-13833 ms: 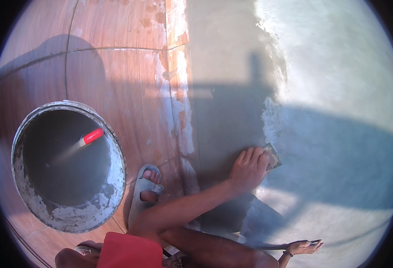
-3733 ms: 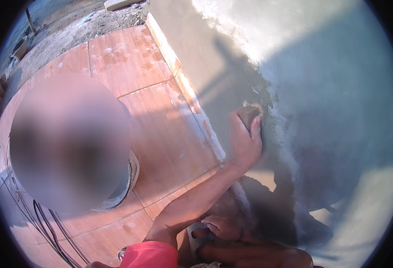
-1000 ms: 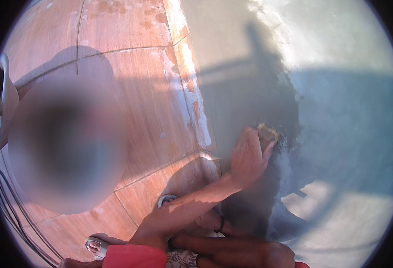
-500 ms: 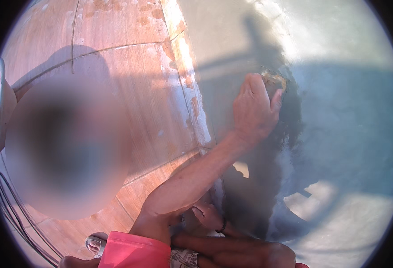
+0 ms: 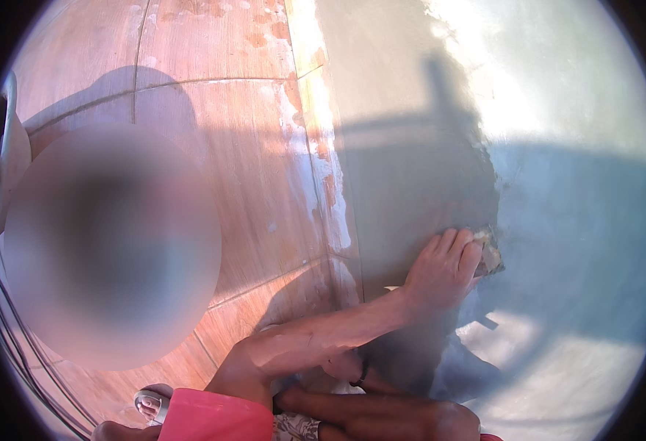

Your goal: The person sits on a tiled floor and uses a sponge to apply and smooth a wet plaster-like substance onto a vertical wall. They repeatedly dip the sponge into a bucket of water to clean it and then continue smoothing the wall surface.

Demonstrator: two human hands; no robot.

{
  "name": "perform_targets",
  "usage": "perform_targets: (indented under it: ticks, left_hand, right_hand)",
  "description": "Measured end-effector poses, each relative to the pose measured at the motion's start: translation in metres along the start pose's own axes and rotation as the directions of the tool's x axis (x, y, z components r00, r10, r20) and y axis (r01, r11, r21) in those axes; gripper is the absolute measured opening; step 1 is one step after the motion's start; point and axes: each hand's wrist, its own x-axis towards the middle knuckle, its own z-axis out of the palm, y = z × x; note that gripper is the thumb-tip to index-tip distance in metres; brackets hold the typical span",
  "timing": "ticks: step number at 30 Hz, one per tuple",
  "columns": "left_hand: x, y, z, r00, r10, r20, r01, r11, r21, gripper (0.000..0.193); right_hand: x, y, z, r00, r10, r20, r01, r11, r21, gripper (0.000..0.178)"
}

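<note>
My left hand (image 5: 444, 268), below a pink sleeve (image 5: 216, 417), is closed around a small tan block with ragged, smeared edges (image 5: 490, 253). The block rests against a grey plaster-like surface (image 5: 404, 169), where a darker, wet-looking band meets a paler part. What the block is made of cannot be made out. Low down, close to my knees, is my right hand (image 5: 343, 364), with a dark band at its wrist. My left forearm partly covers it, and its fingers are too hidden to read.
Wood-look tiles (image 5: 257, 184) with white smears border the grey surface on the left. A large blurred round patch (image 5: 110, 250) covers much of the left side. Dark cables (image 5: 25, 353) curve along the left rim. Near the bottom are a sandalled foot (image 5: 152, 404) and a bent leg (image 5: 411, 419).
My left hand has come down the grey surface, nearer to me and slightly right, with the tan block in it. My right hand stays low and is now more covered by the left forearm.
</note>
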Motion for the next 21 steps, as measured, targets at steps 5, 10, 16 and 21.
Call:
perform_targets:
  ticks: [5, 10, 16, 21]
  left_hand:
    - [0.027, -0.056, -0.021, 0.939, -0.303, -0.160, 0.298, 0.953, -0.057, 0.037]
    - [0.076, -0.033, -0.031, 0.959, -0.226, -0.171, 0.226, 0.974, -0.016, 0.038]
    - [0.019, -0.052, -0.024, 0.938, -0.328, -0.110, 0.321, 0.944, -0.077, 0.038]
    - [0.097, -0.052, -0.038, 0.925, -0.289, -0.245, 0.297, 0.955, -0.007, 0.038]
  right_hand:
    - [0.024, -0.020, -0.028, 0.992, 0.123, -0.007, -0.117, 0.958, 0.260, 0.027]
    - [0.016, -0.016, -0.024, 0.984, 0.176, -0.033, -0.165, 0.962, 0.216, 0.027]
    - [0.026, -0.019, -0.033, 0.997, 0.083, 0.004, -0.083, 0.989, 0.127, 0.026]
    - [0.026, -0.020, -0.034, 0.982, 0.185, -0.041, -0.165, 0.939, 0.302, 0.026]
